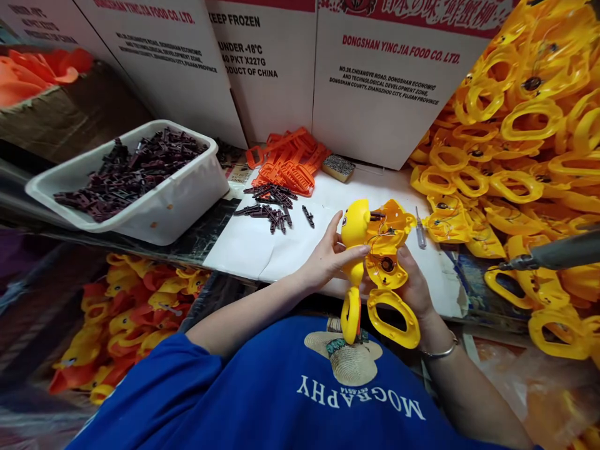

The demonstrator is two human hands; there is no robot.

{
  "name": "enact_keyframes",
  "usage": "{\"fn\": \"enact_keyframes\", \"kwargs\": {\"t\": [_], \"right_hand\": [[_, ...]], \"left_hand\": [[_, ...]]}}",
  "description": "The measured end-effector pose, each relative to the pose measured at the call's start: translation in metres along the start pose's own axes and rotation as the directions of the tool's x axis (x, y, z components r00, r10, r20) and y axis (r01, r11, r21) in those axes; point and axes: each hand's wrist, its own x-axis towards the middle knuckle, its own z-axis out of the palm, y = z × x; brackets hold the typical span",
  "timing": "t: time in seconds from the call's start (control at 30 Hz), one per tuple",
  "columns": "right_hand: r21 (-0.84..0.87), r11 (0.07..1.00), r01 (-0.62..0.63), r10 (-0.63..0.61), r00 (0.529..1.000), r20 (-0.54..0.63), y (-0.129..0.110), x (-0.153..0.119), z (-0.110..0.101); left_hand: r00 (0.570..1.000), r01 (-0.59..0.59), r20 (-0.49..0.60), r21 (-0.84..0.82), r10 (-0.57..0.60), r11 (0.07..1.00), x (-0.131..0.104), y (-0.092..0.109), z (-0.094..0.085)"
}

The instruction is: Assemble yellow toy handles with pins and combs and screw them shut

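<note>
My left hand point(335, 250) grips one yellow duck-shaped toy shell half point(355, 228) by its side, thumb across it. The matching shell half point(391, 222), with thin wires and a round dark part inside, rests in my right hand point(415, 284), whose fingers are partly hidden behind it. The halves stand side by side, their insides turned toward each other, each with a looped handle at the bottom. A small dark piece shows between them near the top. Left of my hands, a loose dark plastic part point(308, 216) lies beside a small pile of similar parts point(272, 203).
A white bin point(187, 181) of dark parts stands left. Orange plastic pieces point(288, 162) and a small box of screws point(338, 167) lie at the back. A screwdriver point(420, 230) and a heap of yellow shells point(510, 144) are right, near a power driver point(562, 252).
</note>
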Motion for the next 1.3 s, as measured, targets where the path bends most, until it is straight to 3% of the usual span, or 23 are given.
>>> {"fn": "enact_keyframes", "kwargs": {"t": [0.27, 0.8, 1.03, 1.3], "right_hand": [[-0.068, 0.996, 0.053, -0.055, 0.998, -0.021, 0.004, -0.002, 0.005], [-0.097, 0.991, 0.096, -0.099, 0.995, -0.022, 0.004, -0.002, 0.012], [-0.079, 0.989, 0.127, -0.128, 0.992, -0.012, 0.006, -0.001, 0.012], [-0.088, 0.983, 0.163, -0.162, 0.987, 0.022, 0.012, -0.001, 0.008]], "left_hand": [[0.998, -0.055, 0.040, -0.032, 0.056, 0.998, -0.003, 0.001, 0.007], [0.998, 0.002, -0.065, 0.046, 0.001, 0.999, -0.006, -0.002, 0.006], [1.000, -0.026, -0.005, 0.024, 0.026, 0.999, -0.007, 0.002, 0.010], [1.000, -0.006, -0.012, 0.022, 0.006, 1.000, -0.007, 0.001, 0.012]]}}
